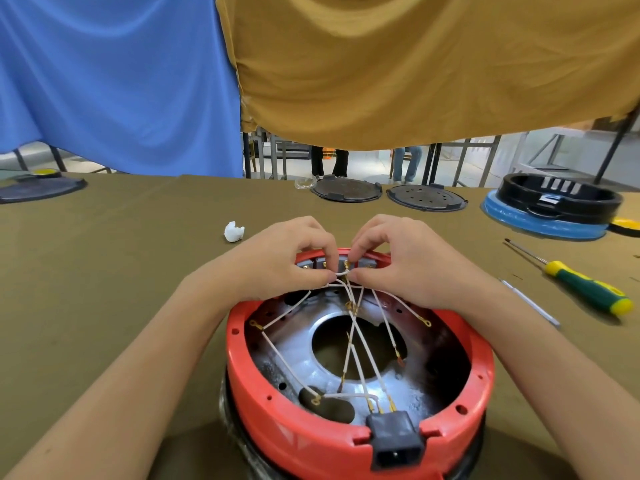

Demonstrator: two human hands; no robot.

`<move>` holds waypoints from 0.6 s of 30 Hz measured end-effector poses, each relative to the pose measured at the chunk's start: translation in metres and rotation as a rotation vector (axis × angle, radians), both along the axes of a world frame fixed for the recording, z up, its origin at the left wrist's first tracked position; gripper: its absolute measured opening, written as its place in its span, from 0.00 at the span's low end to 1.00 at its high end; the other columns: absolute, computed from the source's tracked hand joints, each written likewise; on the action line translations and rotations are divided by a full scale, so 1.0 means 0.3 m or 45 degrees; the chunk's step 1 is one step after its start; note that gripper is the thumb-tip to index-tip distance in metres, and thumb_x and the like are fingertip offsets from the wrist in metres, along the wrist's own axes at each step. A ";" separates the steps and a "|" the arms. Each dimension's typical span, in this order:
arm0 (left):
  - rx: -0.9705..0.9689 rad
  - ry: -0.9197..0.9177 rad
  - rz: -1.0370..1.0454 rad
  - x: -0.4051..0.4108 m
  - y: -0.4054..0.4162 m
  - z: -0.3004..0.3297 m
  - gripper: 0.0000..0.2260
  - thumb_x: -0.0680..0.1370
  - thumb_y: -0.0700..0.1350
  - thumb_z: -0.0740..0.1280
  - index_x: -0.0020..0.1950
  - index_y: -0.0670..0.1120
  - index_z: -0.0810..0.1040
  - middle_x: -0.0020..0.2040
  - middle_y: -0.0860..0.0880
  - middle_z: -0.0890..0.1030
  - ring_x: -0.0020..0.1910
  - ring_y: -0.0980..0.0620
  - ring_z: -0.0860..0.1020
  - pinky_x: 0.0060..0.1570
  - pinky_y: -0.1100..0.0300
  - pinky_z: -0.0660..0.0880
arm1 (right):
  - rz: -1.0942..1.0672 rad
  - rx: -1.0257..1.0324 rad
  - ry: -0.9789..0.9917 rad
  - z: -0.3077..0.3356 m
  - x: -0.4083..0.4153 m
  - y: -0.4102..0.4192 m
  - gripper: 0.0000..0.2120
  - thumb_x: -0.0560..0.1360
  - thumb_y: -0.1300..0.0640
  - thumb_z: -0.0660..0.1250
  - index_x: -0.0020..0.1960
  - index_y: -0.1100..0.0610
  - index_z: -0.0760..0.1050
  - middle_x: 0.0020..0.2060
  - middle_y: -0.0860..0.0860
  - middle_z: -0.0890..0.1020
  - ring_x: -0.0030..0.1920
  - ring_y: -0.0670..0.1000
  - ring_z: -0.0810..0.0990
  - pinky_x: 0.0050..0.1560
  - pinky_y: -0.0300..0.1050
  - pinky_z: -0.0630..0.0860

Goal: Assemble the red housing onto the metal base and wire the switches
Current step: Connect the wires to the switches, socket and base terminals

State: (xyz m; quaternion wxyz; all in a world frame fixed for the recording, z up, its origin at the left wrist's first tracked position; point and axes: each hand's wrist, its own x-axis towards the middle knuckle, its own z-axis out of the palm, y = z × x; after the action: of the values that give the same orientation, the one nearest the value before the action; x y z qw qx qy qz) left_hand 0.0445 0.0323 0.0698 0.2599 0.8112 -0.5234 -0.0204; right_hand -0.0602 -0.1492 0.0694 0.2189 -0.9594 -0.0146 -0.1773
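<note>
The red housing (277, 403) sits upside down in front of me on the table, around the shiny metal base (298, 351) with its round centre hole. Several white wires (356, 327) with brass terminals cross the opening. A black power socket (394, 441) sits in the near rim. At the far rim is a row of grey switches (318, 263). My left hand (277, 258) and my right hand (401, 261) meet above the switches, each pinching a white wire end between thumb and fingers.
A green and yellow screwdriver (581, 285) and a thin metal tool (530, 301) lie to the right. A crumpled white scrap (233, 232) lies at the left. Two dark round plates (346, 190) and a black ring on a blue base (554, 202) stand at the back.
</note>
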 end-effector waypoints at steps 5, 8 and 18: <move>-0.011 0.008 -0.007 0.003 0.004 -0.004 0.04 0.76 0.50 0.73 0.44 0.60 0.81 0.55 0.59 0.75 0.51 0.63 0.76 0.58 0.59 0.72 | 0.018 0.003 0.014 0.000 -0.001 -0.002 0.03 0.70 0.51 0.76 0.42 0.46 0.83 0.50 0.39 0.78 0.50 0.40 0.77 0.50 0.33 0.72; -0.033 -0.019 0.013 0.010 0.003 -0.011 0.03 0.76 0.52 0.73 0.47 0.59 0.81 0.54 0.58 0.76 0.52 0.60 0.77 0.55 0.61 0.73 | 0.009 0.002 0.014 0.002 0.000 -0.002 0.02 0.70 0.50 0.76 0.42 0.46 0.83 0.50 0.39 0.79 0.50 0.39 0.77 0.49 0.30 0.71; -0.078 -0.043 0.060 0.014 0.006 -0.018 0.09 0.73 0.55 0.75 0.49 0.58 0.77 0.52 0.58 0.78 0.52 0.65 0.77 0.48 0.74 0.71 | 0.025 0.002 0.015 0.009 -0.002 -0.003 0.03 0.70 0.49 0.76 0.41 0.47 0.84 0.50 0.38 0.79 0.50 0.38 0.77 0.51 0.30 0.70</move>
State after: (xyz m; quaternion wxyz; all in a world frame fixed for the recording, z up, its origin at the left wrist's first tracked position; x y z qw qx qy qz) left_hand 0.0488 0.0342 0.0643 0.2763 0.8152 -0.5088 0.0156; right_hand -0.0609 -0.1500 0.0722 0.2214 -0.9601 -0.0227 -0.1695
